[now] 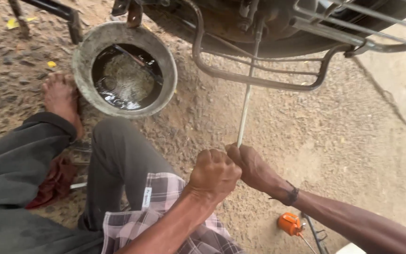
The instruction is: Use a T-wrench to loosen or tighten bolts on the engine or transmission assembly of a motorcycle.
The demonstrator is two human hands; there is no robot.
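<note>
Both hands are closed tight around the lower end of a long thin rod (246, 103): the left hand (214, 175) is a fist at its base, and the right hand (252, 165) wraps it just beside, the two touching. The rod rises steeply from the fists to the grimy underside of a vehicle (240, 23), passing in front of a bent tube guard (259, 81); its top end is lost among dark parts, so I cannot tell what it seats on. To the left, on the gravel ground (353, 150), stands a round pan (124, 68) of dark liquid with some scrap lying in it, and a bare foot (62, 96) rests just beside its rim. The person's bent knee (118, 155) is near the fists, and a red rag (55, 181) lies between the legs. A small orange can (290, 223) sits near the right forearm. As I judge it, the risk is a slip: a rod this thin could flex or jump off its seat under a two-handed load, throwing knuckles into the guard, or the person backward on loose gravel, and a jolt of the foot could tip the pan.
</note>
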